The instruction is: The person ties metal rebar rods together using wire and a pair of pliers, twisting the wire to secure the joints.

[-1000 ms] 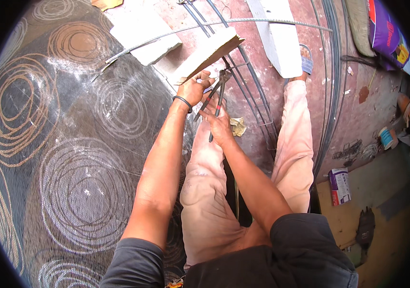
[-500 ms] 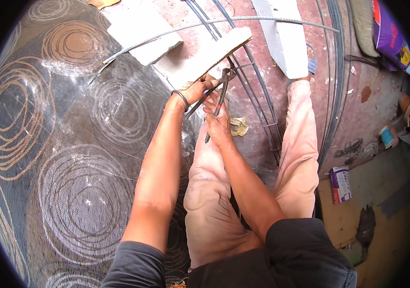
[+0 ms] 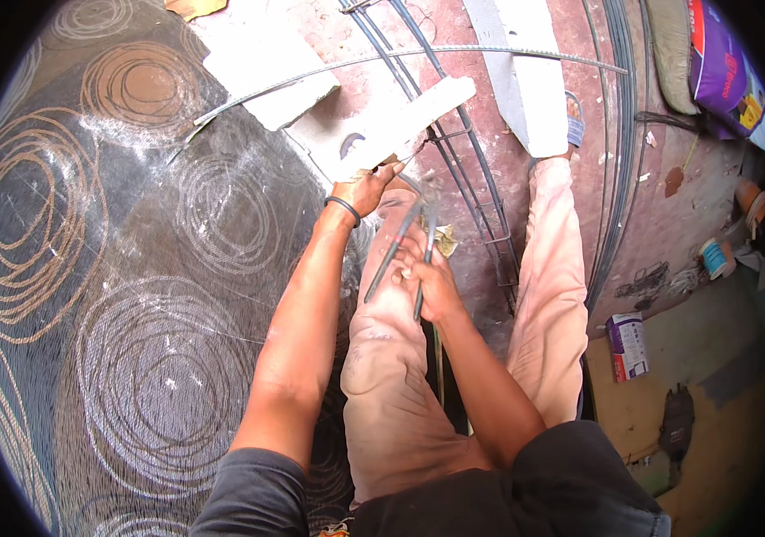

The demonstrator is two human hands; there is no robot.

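1. A dark, ring-patterned mat (image 3: 167,358) is filling the left side, its edge running against the reddish floor (image 3: 497,148), which is showing in a strip between cage and right leg.
2. The steel-bar cage (image 3: 470,132) is lying lengthwise just beyond the hands.
3. A white slab (image 3: 409,118) is resting across the cage, its brown side, visible half a second earlier, now turning out of view.
4. A purple sack (image 3: 727,76) is lying at far right, its contents hidden.
5. The pincers (image 3: 391,255), blurring at the head, are dropping from the cage toward the left knee, handles spreading.
6. A white-and-purple box (image 3: 628,346) is lying at lower right, contents hidden.
7. The right hand (image 3: 434,285) is curling its fingers around the pincers' handles; the left hand (image 3: 364,192) is bending its fingers at the slab's lower edge, their hold impossible to tell.
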